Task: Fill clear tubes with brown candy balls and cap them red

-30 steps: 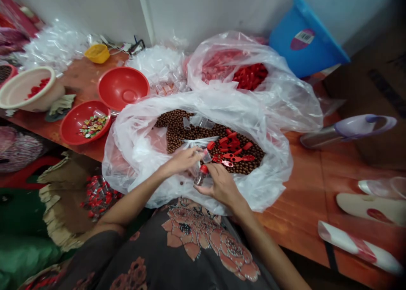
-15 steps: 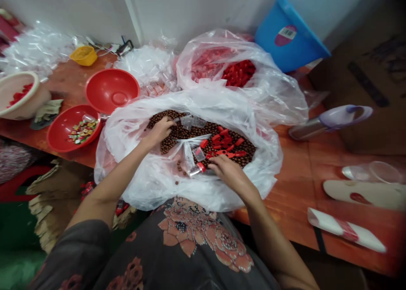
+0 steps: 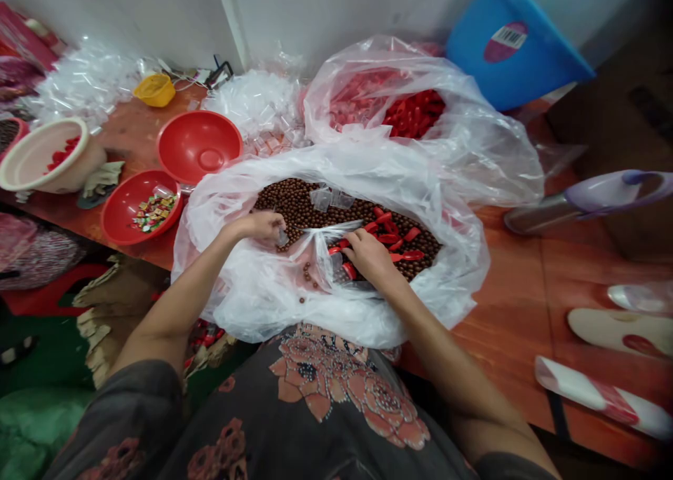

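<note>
A: Left grip (image 3: 257, 226)?
B: Fingers together, down among round brown beads (image 3: 308, 210), with a small clear plastic piece (image 3: 282, 238) showing at the fingertips. Clamped or only touching: impossible to tell.

A: Right grip (image 3: 371, 252)?
B: Curved low over a clear vial with a red cap (image 3: 341, 268), at 4 o'clock from the left grip. Fingers partly hiding the vial, so apart or clamped: impossible to tell.

A: Where exactly, that vial?
B: Just under the right grip, on gathered clear film, with beads at 12 o'clock and flat red plastic pieces (image 3: 399, 237) at 2 o'clock.

A: Step in hand?
B: Judging by the hands, picking small parts from the bead pile, close beside the vial.

A: Next move calls for what?
B: Probably a steady hold on the vial and a clean pinch at the beads.

A: Farther out?
B: A large clear plastic bag (image 3: 252, 305) around all of that. At 12 o'clock, a second clear bag of red pieces (image 3: 415, 113); at 1 o'clock, a blue plastic bucket (image 3: 518, 52). At 10 o'clock, a round red bowl (image 3: 200, 147); at 9 o'clock, a smaller red bowl of multicoloured wrapped pieces (image 3: 113, 224). At 3 o'clock, the orange wooden tabletop (image 3: 515, 312).
</note>
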Demonstrator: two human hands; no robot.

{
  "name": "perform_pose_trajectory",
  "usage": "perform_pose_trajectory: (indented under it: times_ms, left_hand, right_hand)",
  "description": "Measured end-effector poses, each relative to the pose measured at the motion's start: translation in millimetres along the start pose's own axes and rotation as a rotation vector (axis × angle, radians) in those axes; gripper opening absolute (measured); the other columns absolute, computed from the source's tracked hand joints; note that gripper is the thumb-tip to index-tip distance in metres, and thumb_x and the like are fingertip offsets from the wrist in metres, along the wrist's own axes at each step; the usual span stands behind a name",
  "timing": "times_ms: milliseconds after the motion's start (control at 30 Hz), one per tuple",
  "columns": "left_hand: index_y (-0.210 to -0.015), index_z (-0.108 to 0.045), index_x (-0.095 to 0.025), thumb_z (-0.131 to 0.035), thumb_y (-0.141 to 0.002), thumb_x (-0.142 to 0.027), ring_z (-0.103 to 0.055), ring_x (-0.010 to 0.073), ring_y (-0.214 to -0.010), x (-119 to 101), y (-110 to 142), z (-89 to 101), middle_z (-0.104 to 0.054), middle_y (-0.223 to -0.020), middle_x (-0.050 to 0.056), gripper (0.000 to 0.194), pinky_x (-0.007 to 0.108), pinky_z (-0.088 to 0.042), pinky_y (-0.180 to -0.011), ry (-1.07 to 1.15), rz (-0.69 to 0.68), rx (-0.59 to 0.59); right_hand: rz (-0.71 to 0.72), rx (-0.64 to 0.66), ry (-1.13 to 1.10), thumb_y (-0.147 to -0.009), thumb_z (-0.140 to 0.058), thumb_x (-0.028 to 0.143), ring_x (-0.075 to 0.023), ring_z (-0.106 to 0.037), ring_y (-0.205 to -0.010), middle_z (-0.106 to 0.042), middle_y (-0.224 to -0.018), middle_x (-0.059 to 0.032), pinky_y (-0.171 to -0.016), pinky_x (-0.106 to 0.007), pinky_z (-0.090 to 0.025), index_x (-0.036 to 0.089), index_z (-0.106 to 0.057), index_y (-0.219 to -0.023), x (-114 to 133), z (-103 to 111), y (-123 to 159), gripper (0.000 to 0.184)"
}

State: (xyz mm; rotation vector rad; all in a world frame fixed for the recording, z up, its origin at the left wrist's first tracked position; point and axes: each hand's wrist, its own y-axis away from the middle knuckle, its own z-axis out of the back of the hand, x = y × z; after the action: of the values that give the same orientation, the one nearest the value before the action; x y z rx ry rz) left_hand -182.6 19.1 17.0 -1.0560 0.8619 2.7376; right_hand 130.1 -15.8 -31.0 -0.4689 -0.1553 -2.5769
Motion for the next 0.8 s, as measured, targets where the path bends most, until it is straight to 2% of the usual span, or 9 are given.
perform_pose_trajectory:
  times_ms: [67,167,267,400,500,633,733,800]
  left_hand:
    - [-0.093,-0.062,-0.018,-0.069,-0.061,-0.013,-0.058,0.0152,-0.064,-1,-14,-8.7,-0.065,-0.071,-0.001,0.032,0.024,-0.041,-0.061,0.122,-0.005,-0.054]
    - [-0.102,-0.056,-0.018,-0.074,-0.064,-0.021,-0.059,0.0148,-0.065,-9,-36,-25.0,-0.065,-0.072,-0.001,0.042,0.025,-0.042,-0.063,0.304,-0.040,-0.264]
    - [-0.097,-0.054,-0.018,-0.079,-0.062,-0.026,-0.060,0.0154,-0.068,-15,-45,-37.1,-0.065,-0.074,-0.001,0.043,0.025,-0.042,-0.064,0.315,-0.041,-0.404]
    - [-0.094,-0.054,-0.019,-0.085,-0.053,-0.022,-0.058,0.0154,-0.069,-8,-39,-45.1,-0.062,-0.075,-0.002,0.051,0.025,-0.041,-0.062,0.278,0.010,-0.430]
    - [-0.096,-0.053,-0.019,-0.082,-0.053,-0.017,-0.058,0.0147,-0.067,-4,-39,-50.1,-0.060,-0.073,-0.003,0.052,0.024,-0.041,-0.062,0.324,0.017,-0.419]
    - [-0.105,-0.051,-0.020,-0.080,-0.057,-0.016,-0.060,0.0135,-0.071,-18,-57,-54.7,-0.060,-0.080,-0.003,0.056,0.024,-0.043,-0.066,0.405,-0.073,-0.523]
    - [-0.108,-0.050,-0.020,-0.081,-0.058,-0.018,-0.060,0.0124,-0.070,-32,-73,-56.6,-0.058,-0.079,-0.004,0.059,0.023,-0.044,-0.069,0.448,-0.091,-0.604]
    - [-0.113,-0.050,-0.019,-0.081,-0.060,-0.017,-0.061,0.0123,-0.071,-36,-80,-58.9,-0.059,-0.080,-0.004,0.062,0.024,-0.046,-0.071,0.492,-0.115,-0.619]
  right_hand:
    - [0.002,-0.022,-0.018,-0.093,-0.055,0.026,-0.0254,-0.060,-0.098,-0.064,-0.106,-0.0119,-0.080,-0.034,-0.047,0.018,-0.067,-0.110,-2,-6,2,0.021]
    - [-0.018,-0.102,-0.045,-0.095,-0.054,0.032,-0.0258,-0.060,-0.098,-0.065,-0.103,-0.0115,-0.082,-0.035,-0.047,0.018,-0.068,-0.103,-8,-9,9,0.022]
    - [-0.054,-0.194,-0.038,-0.097,-0.048,0.035,-0.0265,-0.059,-0.092,-0.068,-0.098,-0.0115,-0.081,-0.038,-0.047,0.018,-0.067,-0.111,-14,-10,21,0.029]
    - [-0.080,-0.235,0.077,-0.100,-0.040,0.033,-0.0257,-0.055,-0.085,-0.068,-0.095,-0.0109,-0.074,-0.036,-0.045,0.022,-0.063,-0.126,-17,-11,32,0.036]
    - [-0.066,-0.208,0.153,-0.098,-0.048,0.035,-0.0269,-0.053,-0.087,-0.065,-0.103,-0.0138,-0.076,-0.037,-0.045,0.021,-0.065,-0.126,-14,-13,31,0.036]
    - [-0.051,-0.177,0.186,-0.091,-0.061,0.033,-0.0286,-0.051,-0.091,-0.063,-0.104,-0.0142,-0.079,-0.040,-0.045,0.021,-0.066,-0.122,-8,-12,26,0.034]
    - [-0.061,-0.149,0.166,-0.090,-0.061,0.028,-0.0291,-0.051,-0.092,-0.063,-0.103,-0.0141,-0.081,-0.040,-0.046,0.019,-0.066,-0.120,-6,-9,26,0.031]
    - [-0.062,-0.131,0.143,-0.091,-0.059,0.025,-0.0288,-0.053,-0.092,-0.064,-0.102,-0.0140,-0.082,-0.039,-0.046,0.018,-0.066,-0.117,-6,-8,29,0.028]
